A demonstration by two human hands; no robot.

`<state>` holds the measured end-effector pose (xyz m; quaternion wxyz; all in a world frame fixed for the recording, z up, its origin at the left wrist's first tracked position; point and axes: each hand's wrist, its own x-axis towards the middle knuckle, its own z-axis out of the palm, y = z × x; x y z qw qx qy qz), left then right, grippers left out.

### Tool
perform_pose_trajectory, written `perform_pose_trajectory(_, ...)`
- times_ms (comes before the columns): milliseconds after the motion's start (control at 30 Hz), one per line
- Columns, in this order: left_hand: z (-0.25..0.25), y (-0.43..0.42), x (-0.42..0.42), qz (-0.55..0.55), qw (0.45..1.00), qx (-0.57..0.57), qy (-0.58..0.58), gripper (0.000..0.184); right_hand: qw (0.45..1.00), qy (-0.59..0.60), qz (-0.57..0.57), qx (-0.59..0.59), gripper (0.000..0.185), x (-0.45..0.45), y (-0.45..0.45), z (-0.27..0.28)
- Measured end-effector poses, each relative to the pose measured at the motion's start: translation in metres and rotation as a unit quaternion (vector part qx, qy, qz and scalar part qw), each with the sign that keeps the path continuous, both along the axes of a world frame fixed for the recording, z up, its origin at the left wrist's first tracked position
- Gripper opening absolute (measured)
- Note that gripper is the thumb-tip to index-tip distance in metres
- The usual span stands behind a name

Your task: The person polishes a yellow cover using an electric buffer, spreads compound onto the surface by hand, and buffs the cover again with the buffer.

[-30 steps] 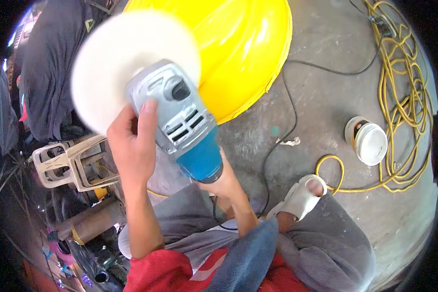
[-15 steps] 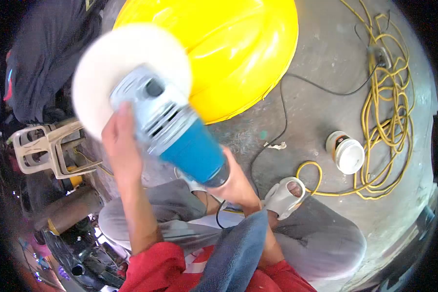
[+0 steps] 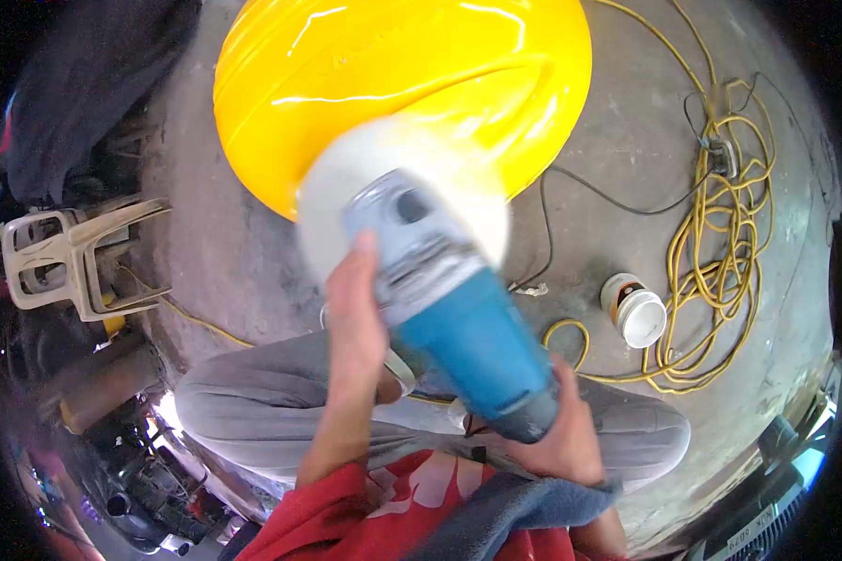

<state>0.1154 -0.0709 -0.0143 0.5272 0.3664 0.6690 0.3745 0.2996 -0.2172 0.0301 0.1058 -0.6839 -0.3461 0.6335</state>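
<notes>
polisher (image 3: 472,327): left hand (image 3: 355,304) grips head (image 3: 393,210), right hand (image 3: 566,435) rear (image 3: 526,418); pad (image 3: 332,201) overlaps yellow shell (image 3: 393,65) edge, floor (image 3: 225,262) showing leftward

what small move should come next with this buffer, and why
Probably ease the round white pad slightly forward onto the glossy yellow shell: it already overlaps the near edge in view, though contact is unclear, and both hands hold the tool.

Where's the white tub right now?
In the head view, the white tub sits on the floor at right, just beside the coiled yellow cord.
</notes>
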Motion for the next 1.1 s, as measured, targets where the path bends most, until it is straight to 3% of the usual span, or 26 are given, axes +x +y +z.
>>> perform_pose_trajectory(67, 0.001, 0.010, 0.034, -0.074, 0.997, 0.020, 0.030, 0.046, 0.991, -0.078, -0.112, -0.015, 0.096, 0.011, -0.001, 0.012)
perform_pose_trajectory(200, 0.000, 0.028, 0.064, -0.150, 0.987, -0.052, -0.020, 0.042, 0.981, -0.158, -0.108, 0.001, 0.100, 0.023, -0.004, 0.017)
perform_pose_trajectory(267, -0.033, 0.014, 0.022, -0.214, 0.941, 0.152, 0.212, 0.039, 0.991, -0.107, -0.086, -0.013, 0.101, 0.024, 0.004, 0.017)
perform_pose_trajectory(333, -0.047, -0.003, -0.018, -0.259, 0.798, 0.336, 0.427, 0.040, 0.996, -0.050, -0.063, -0.029, 0.102, 0.018, 0.010, 0.017)
perform_pose_trajectory(367, -0.034, -0.013, -0.031, -0.159, 0.913, 0.226, 0.300, 0.040, 0.999, -0.020, -0.028, -0.014, 0.102, 0.009, 0.011, 0.014)
perform_pose_trajectory(400, -0.020, -0.018, -0.040, -0.050, 0.981, 0.106, 0.157, 0.041, 1.000, 0.009, 0.007, 0.002, 0.102, 0.001, 0.013, 0.013)
perform_pose_trajectory(433, -0.010, -0.014, -0.045, -0.048, 0.981, 0.106, 0.157, 0.041, 0.999, 0.029, 0.030, 0.024, 0.103, -0.004, 0.017, 0.011)
perform_pose_trajectory(467, 0.001, -0.009, -0.048, 0.025, 0.999, 0.015, 0.015, 0.045, 0.999, 0.028, 0.032, 0.026, 0.103, -0.008, 0.019, 0.009)
perform_pose_trajectory(500, 0.009, -0.006, -0.050, 0.096, 0.984, -0.075, -0.128, 0.049, 0.998, 0.037, 0.040, 0.029, 0.103, -0.012, 0.021, 0.007)
perform_pose_trajectory(633, 0.000, 0.006, -0.028, 0.134, 0.984, -0.060, -0.102, 0.046, 0.998, 0.009, 0.041, 0.044, 0.101, 0.001, 0.030, 0.017)
perform_pose_trajectory(667, -0.018, 0.007, -0.022, 0.027, 0.993, 0.082, 0.078, 0.048, 0.996, -0.012, 0.028, 0.079, 0.101, 0.007, 0.030, 0.020)
perform_pose_trajectory(733, -0.017, 0.025, 0.006, -0.104, 0.979, 0.114, 0.137, 0.054, 0.998, -0.048, 0.006, 0.026, 0.101, 0.017, 0.030, 0.029)
perform_pose_trajectory(800, -0.004, 0.045, 0.043, -0.134, 0.987, 0.043, 0.077, 0.060, 0.986, -0.129, -0.058, 0.092, 0.097, 0.035, 0.020, 0.026)
perform_pose_trajectory(833, 0.002, 0.055, 0.062, -0.148, 0.988, 0.006, 0.050, 0.065, 0.986, -0.128, -0.052, 0.096, 0.097, 0.041, 0.020, 0.024)
perform_pose_trajectory(900, 0.001, 0.062, 0.082, -0.159, 0.986, 0.001, 0.042, 0.067, 0.980, -0.093, -0.152, 0.089, 0.099, 0.049, 0.023, 0.021)
perform_pose_trajectory(1000, 0.008, 0.061, 0.077, -0.157, 0.987, -0.025, 0.037, 0.065, 0.983, -0.119, -0.111, 0.084, 0.100, 0.049, 0.021, 0.022)
perform_pose_trajectory(1100, 0.002, 0.046, 0.040, -0.118, 0.988, 0.074, 0.070, 0.059, 0.982, -0.140, -0.035, 0.122, 0.096, 0.029, 0.020, 0.023)
